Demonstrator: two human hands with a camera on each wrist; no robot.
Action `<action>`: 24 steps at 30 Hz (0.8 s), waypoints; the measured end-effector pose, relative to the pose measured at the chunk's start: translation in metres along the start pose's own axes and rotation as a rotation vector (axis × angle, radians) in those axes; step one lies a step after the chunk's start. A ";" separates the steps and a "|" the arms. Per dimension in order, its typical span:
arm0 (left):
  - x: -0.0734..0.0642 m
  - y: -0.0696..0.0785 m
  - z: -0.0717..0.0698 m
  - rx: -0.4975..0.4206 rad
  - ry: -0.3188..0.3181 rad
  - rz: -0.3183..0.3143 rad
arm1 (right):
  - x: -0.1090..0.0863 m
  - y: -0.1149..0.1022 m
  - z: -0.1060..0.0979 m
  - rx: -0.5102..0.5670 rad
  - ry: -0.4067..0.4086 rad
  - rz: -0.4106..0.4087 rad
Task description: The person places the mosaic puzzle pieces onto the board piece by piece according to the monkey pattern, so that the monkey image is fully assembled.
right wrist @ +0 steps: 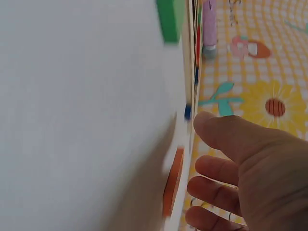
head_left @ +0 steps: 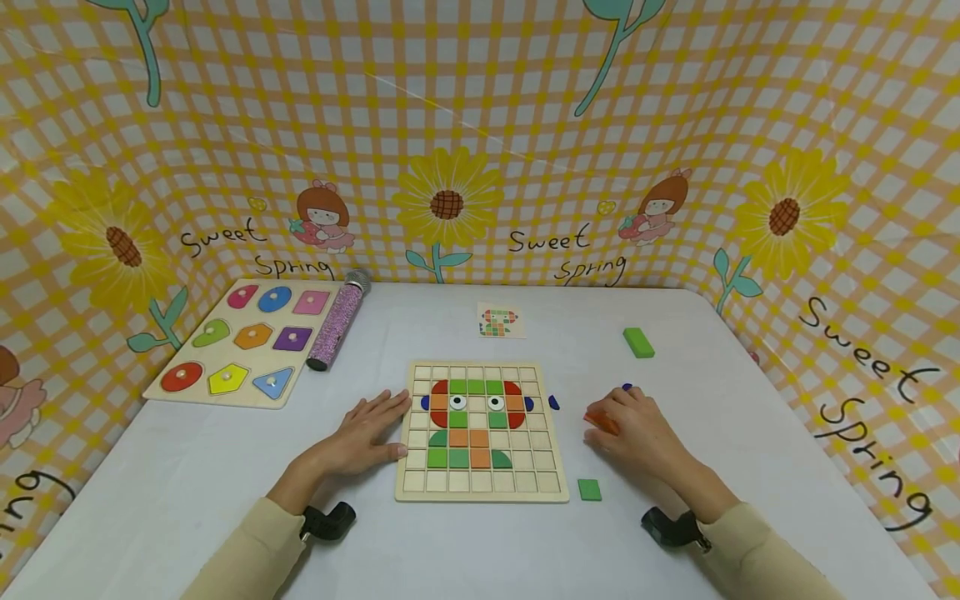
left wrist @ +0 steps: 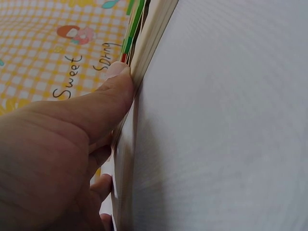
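A wooden grid board (head_left: 557, 475) bears coloured tiles laid out as a figure with two round eyes. My left hand (head_left: 358, 435) lies at the board's left edge, its thumb and fingertips touching the rim (left wrist: 139, 62). Right of the board, my right hand (head_left: 633, 429) hovers close over an orange piece (head_left: 602, 422), fingers loosely bent. The right wrist view shows that orange piece (right wrist: 173, 183) on the table, apart from the thumb and fingers. A dark blue half-round tile (head_left: 554, 402) lies beside the board. Another blue piece (head_left: 627, 387) is partly hidden behind the right hand.
A green square tile (head_left: 590, 490) lies near the board's lower right corner, a green block (head_left: 639, 342) farther back. Behind the board is a small pattern card (head_left: 502, 320). A shape-puzzle board (head_left: 247, 358) and a glittery pink microphone (head_left: 339, 321) are at the left.
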State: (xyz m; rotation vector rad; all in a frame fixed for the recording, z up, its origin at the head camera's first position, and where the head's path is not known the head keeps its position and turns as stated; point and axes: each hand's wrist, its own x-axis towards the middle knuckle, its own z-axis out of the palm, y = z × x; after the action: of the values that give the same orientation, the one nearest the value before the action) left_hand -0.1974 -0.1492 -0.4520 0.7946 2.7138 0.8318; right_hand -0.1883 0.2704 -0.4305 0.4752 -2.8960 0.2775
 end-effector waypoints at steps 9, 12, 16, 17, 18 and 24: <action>0.000 0.001 0.000 -0.002 -0.004 -0.003 | -0.009 0.025 -0.005 -0.024 -0.013 0.038; 0.000 0.000 0.000 0.001 -0.005 -0.005 | -0.011 0.029 -0.006 -0.023 -0.015 0.028; 0.000 0.000 0.000 -0.001 -0.006 -0.003 | -0.011 0.032 -0.008 -0.017 -0.028 0.013; 0.000 0.000 0.000 -0.002 -0.006 -0.002 | -0.011 0.032 -0.009 -0.013 -0.031 0.011; 0.000 0.000 0.000 -0.004 -0.006 -0.002 | -0.011 0.032 -0.010 -0.011 -0.035 0.010; 0.000 0.001 -0.001 -0.005 -0.004 0.000 | -0.011 0.034 -0.011 0.008 -0.039 0.008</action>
State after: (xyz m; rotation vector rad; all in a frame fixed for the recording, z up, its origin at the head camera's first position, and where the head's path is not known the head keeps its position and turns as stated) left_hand -0.1970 -0.1488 -0.4507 0.7939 2.7072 0.8355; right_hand -0.1880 0.3079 -0.4274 0.4753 -2.9369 0.2844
